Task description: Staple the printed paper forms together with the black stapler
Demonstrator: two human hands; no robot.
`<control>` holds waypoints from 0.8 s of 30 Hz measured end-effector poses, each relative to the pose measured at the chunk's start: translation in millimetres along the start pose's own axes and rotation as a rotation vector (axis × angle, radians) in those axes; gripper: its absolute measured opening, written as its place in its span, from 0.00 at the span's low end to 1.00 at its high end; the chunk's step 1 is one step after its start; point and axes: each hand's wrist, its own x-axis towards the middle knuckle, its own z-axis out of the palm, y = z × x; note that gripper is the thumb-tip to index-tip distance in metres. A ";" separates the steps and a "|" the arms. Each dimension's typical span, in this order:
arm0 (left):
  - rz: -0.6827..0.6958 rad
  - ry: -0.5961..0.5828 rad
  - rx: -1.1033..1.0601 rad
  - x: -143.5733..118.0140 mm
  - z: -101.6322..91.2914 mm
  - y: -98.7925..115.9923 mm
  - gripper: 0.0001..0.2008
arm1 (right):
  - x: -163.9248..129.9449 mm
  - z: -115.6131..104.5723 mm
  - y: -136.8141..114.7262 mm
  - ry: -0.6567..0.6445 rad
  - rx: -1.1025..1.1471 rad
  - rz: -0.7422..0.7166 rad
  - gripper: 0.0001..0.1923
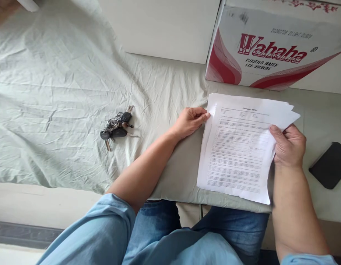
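A stack of printed white paper sheets point(238, 147) lies on a pale green bedsheet point(62, 92). My right hand point(288, 146) grips the stack's right edge, thumb on top of the page. My left hand point(190, 120) pinches the upper left corner of the sheets with its fingertips. The top page is covered in small text under a heading.
A bunch of keys point(117, 127) lies on the sheet to the left of my left hand. A white and red Wahaha water carton point(272, 48) stands behind the papers. A black phone point(330, 165) rests at the right edge. My knees in blue jeans point(159, 224) are below.
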 end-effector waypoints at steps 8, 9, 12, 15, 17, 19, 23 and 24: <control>0.015 0.081 0.013 3.7 0.5 -7.0 0.38 | 4.6 -1.3 8.4 0.084 -0.004 -0.018 0.22; 0.021 0.082 -0.004 3.6 0.8 -6.8 0.38 | 5.8 -1.9 9.9 0.091 -0.006 -0.020 0.23; 0.031 0.078 -0.056 2.2 1.8 -4.4 0.39 | 7.9 -2.7 11.7 0.090 -0.021 -0.012 0.23; 0.016 0.057 -0.102 1.5 2.5 -3.6 0.39 | 7.4 -1.7 10.7 0.086 -0.004 0.008 0.22; 0.006 0.054 -0.130 2.4 2.2 -5.4 0.39 | 7.1 -1.0 9.3 0.105 0.011 0.013 0.21; -0.010 0.067 -0.160 3.7 1.5 -8.1 0.40 | 7.6 -1.0 7.7 0.142 0.026 0.010 0.21; -0.060 0.087 -0.205 3.9 0.1 -10.4 0.39 | 8.9 -2.1 3.8 0.166 0.070 -0.008 0.20; -0.065 0.086 -0.216 3.3 0.2 -9.8 0.39 | 8.7 -2.2 3.1 0.157 0.079 -0.014 0.19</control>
